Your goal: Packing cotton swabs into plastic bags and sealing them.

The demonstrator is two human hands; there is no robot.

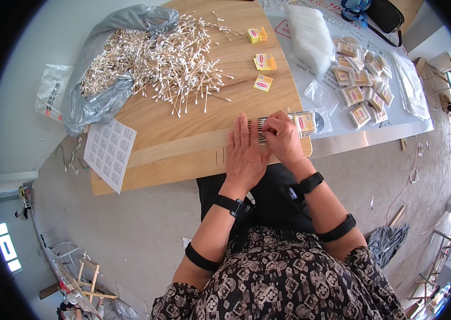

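Near the table's front right corner lies a row of cotton swabs (261, 131). My left hand (246, 160) rests at the row's left end, fingers stretched out and flat. Curled over the row is my right hand (283, 137), its fingertips pressed together; what they pinch is hidden. To the right of it, a yellow printed card (306, 124) lies over swabs, with a clear plastic bag (323, 120) around or under that end; I cannot tell which. A large heap of loose cotton swabs (169, 58) spills from a grey plastic bag (129, 18) at the far left.
Three small yellow card stacks (263, 62) stand in a column on the wooden table (183, 154). A sheet of printed labels (109, 152) overhangs the left edge. On the grey surface at right lie filled swab packs (361, 78), clear bags (310, 40) and a black pouch (385, 15).
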